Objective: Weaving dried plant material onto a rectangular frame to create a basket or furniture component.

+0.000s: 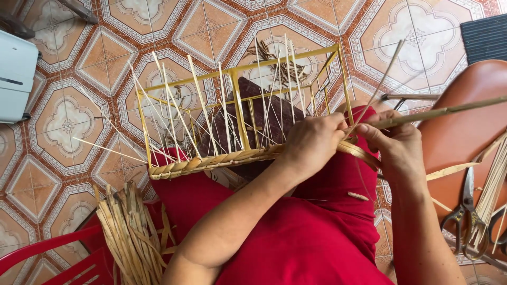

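Note:
A half-woven basket frame [240, 119] of yellow cane rests on my lap, many thin pale splints standing up from it. Its near rim is a thick braided band [206, 163]. My left hand [311, 145] grips the right end of that braided rim. My right hand [396, 145] pinches a thin cane strand [377, 89] beside the frame's right corner, close to my left hand. A long brown stick [449, 111] runs past my right fingers toward the right edge.
A bundle of straw strips [129, 232] lies at my left knee on a red plastic chair [47, 250]. Scissors [467, 211] and pale splints [494, 184] lie on an orange chair seat [465, 137]. Patterned tile floor [68, 121] surrounds me; a white appliance [16, 74] stands far left.

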